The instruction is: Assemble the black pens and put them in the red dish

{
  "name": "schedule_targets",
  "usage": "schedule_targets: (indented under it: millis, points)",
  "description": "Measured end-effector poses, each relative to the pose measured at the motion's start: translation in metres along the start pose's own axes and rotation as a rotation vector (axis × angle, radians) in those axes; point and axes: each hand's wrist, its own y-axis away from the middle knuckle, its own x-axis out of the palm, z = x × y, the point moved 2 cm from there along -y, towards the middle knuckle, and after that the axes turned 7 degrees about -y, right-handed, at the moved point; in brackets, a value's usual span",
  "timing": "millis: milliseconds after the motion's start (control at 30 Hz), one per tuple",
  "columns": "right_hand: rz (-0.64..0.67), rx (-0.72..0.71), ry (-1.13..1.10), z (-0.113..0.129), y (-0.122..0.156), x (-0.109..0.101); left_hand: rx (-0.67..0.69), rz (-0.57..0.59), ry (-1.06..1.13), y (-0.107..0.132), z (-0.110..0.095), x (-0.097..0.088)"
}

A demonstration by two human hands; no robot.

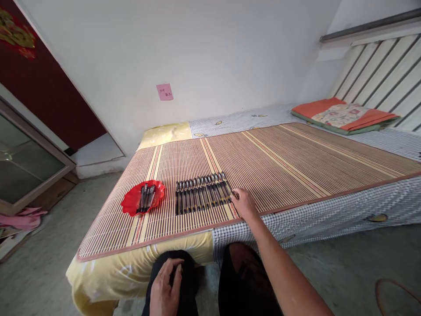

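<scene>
Several black-capped pens with clear barrels lie side by side in a row of pens (200, 193) on the slatted bamboo mat. At the row's right end, my right hand (244, 203) pinches a pen, mostly hidden by the fingers. To the left of the row, a red scalloped plate (127, 202) holds a few more pens (147, 196) in a loose bunch. My left hand (166, 285) rests on my left knee, its fingers loosely bent and apart, with nothing in it.
The bamboo mat (263, 171) covers a bed with a yellow sheet (171, 245) and a checked sheet (312, 217). A folded orange and green quilt (348, 115) lies at the far right by white slats (388, 66). A pink note (164, 92) is on the wall.
</scene>
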Motion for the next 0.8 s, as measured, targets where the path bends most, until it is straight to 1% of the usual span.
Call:
schedule_targets:
  millis: [400, 667, 800]
  points:
    - [0.011, 0.051, 0.003, -0.0030, -0.0003, 0.0036, -0.004, 0.012, -0.012, 0.0022, 0.0024, 0.0001]
    - [0.020, 0.037, -0.019, -0.0005, 0.0006, 0.0019, -0.005, 0.000, 0.003, 0.0001, 0.0007, 0.0001]
    - [0.012, 0.021, -0.028, -0.0037, -0.0007, 0.0013, -0.014, 0.012, 0.000, 0.0002, 0.0011, 0.0002]
